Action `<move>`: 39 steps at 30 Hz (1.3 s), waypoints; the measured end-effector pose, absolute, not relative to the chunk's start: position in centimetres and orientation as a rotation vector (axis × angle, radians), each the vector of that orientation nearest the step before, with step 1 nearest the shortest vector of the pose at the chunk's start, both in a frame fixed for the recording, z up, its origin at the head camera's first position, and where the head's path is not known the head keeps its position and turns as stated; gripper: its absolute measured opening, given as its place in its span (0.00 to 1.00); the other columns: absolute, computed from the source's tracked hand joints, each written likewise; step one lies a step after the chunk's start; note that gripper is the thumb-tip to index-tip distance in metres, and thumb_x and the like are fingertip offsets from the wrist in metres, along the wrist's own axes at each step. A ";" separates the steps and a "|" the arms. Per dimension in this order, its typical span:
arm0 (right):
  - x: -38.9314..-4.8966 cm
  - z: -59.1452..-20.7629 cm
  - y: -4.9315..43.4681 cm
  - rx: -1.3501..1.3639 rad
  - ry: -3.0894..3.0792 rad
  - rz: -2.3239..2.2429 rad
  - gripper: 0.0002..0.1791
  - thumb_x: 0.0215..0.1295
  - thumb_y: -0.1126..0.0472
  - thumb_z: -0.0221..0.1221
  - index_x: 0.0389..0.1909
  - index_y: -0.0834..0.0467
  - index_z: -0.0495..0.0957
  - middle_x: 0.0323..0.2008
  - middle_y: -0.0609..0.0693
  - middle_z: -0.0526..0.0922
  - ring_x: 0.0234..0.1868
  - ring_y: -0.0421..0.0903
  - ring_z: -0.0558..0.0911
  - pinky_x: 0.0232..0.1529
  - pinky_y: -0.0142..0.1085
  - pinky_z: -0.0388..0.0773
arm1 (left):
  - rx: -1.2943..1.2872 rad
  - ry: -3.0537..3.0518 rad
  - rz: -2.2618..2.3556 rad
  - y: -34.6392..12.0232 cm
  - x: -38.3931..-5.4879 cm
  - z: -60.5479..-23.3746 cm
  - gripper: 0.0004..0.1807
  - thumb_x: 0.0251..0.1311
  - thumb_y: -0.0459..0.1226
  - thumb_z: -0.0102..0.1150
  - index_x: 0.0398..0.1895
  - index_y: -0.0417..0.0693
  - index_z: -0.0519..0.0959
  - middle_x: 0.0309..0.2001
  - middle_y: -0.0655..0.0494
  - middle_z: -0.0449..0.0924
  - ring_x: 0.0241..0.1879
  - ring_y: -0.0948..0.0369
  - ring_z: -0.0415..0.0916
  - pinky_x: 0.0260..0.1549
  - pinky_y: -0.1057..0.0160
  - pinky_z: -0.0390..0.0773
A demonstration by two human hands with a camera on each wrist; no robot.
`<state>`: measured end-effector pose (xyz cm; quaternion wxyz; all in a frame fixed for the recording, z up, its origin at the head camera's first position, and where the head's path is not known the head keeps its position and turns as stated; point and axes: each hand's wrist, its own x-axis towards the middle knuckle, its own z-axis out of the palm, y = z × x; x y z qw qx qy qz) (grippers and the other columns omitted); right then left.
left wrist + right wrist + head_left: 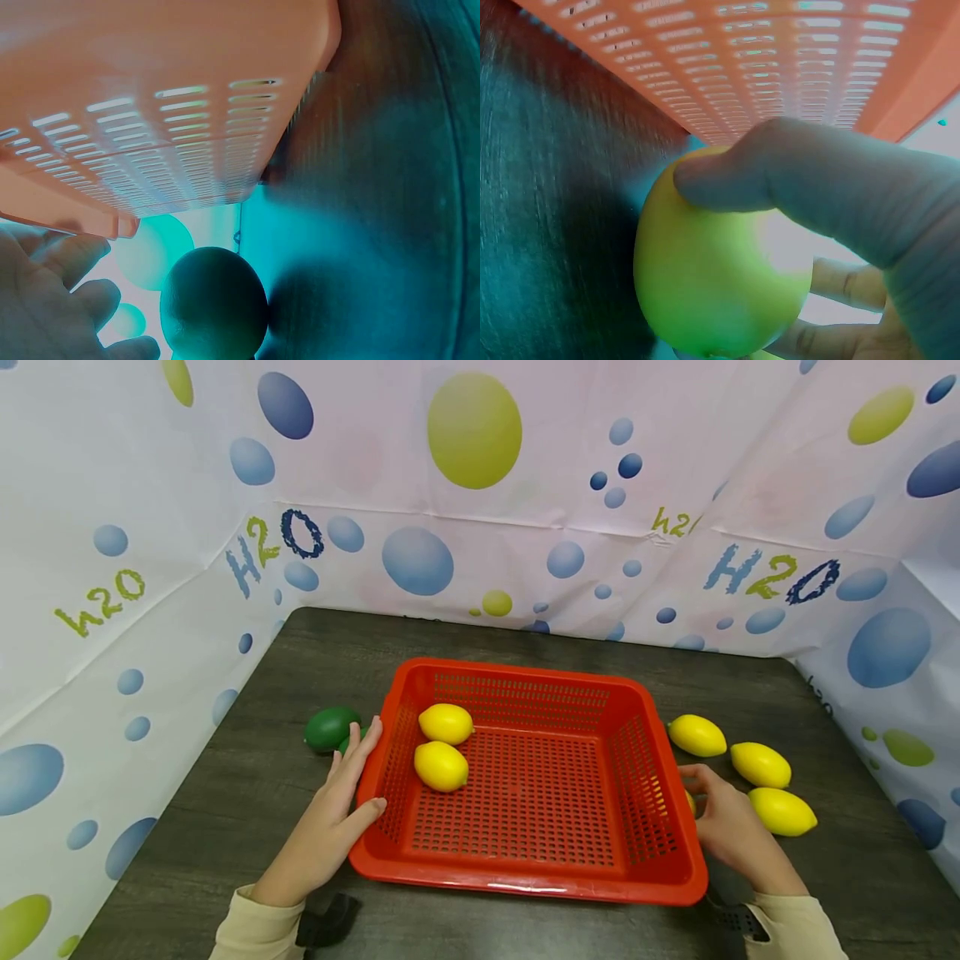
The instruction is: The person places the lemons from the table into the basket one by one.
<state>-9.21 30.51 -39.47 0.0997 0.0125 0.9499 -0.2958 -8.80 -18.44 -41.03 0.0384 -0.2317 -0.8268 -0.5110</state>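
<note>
A red perforated plastic basket [517, 802] lies between the hands, with two yellow lemons [441, 766] inside near its left wall. My left hand [322, 827] rests against the basket's left rim, its fingers extended and the thumb over the edge. Beside those fingers are a dark green fruit [330, 728], perhaps a lime, and a second green one mostly hidden by the hand. Outside the right wall, my right hand [738, 827] grips a lemon [712, 285] between thumb and fingers. The head view shows only a small part of that lemon, low beside the basket.
To the right of the basket lie three more lemons [761, 765], the nearest one close to the right hand. A dark wooden table [255, 760] carries everything. White sheeting [360, 435] with coloured dots stands around its back and sides.
</note>
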 end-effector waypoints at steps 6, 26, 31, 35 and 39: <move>-9.3 -39.0 30.9 0.069 2.806 -0.885 0.42 0.59 0.54 0.73 0.69 0.67 0.65 0.57 0.73 0.77 0.52 0.68 0.82 0.37 0.49 0.86 | -0.701 -2.540 -1.578 -18.5 -8.8 -41.2 0.43 0.75 0.35 0.54 0.85 0.56 0.43 0.83 0.55 0.39 0.81 0.40 0.26 0.72 0.30 0.26; -9.2 -37.6 32.2 0.063 2.902 -0.855 0.42 0.61 0.53 0.72 0.68 0.70 0.65 0.57 0.77 0.75 0.52 0.71 0.81 0.41 0.53 0.84 | -0.710 -2.539 -1.556 -18.4 -8.8 -41.0 0.43 0.74 0.33 0.53 0.85 0.54 0.44 0.83 0.54 0.40 0.80 0.38 0.28 0.72 0.29 0.27; -9.3 -37.1 32.6 0.036 2.995 -0.781 0.42 0.60 0.51 0.73 0.66 0.71 0.67 0.53 0.75 0.79 0.48 0.68 0.83 0.39 0.52 0.83 | -0.705 -2.542 -1.565 -18.4 -8.8 -41.1 0.43 0.75 0.33 0.53 0.85 0.55 0.44 0.83 0.53 0.40 0.81 0.41 0.27 0.72 0.30 0.27; -9.6 -36.4 32.8 0.067 3.032 -0.725 0.44 0.60 0.47 0.73 0.66 0.71 0.67 0.54 0.78 0.76 0.48 0.70 0.82 0.37 0.52 0.83 | -0.702 -2.539 -1.572 -18.4 -8.8 -41.0 0.42 0.75 0.33 0.53 0.85 0.55 0.44 0.83 0.53 0.40 0.81 0.47 0.26 0.72 0.30 0.27; -9.8 -35.8 32.8 0.098 3.049 -0.718 0.46 0.61 0.45 0.72 0.67 0.71 0.65 0.56 0.81 0.74 0.49 0.73 0.81 0.37 0.56 0.83 | -0.696 -2.544 -1.572 -18.4 -8.8 -41.0 0.42 0.75 0.33 0.53 0.85 0.56 0.44 0.83 0.54 0.40 0.81 0.45 0.27 0.72 0.30 0.27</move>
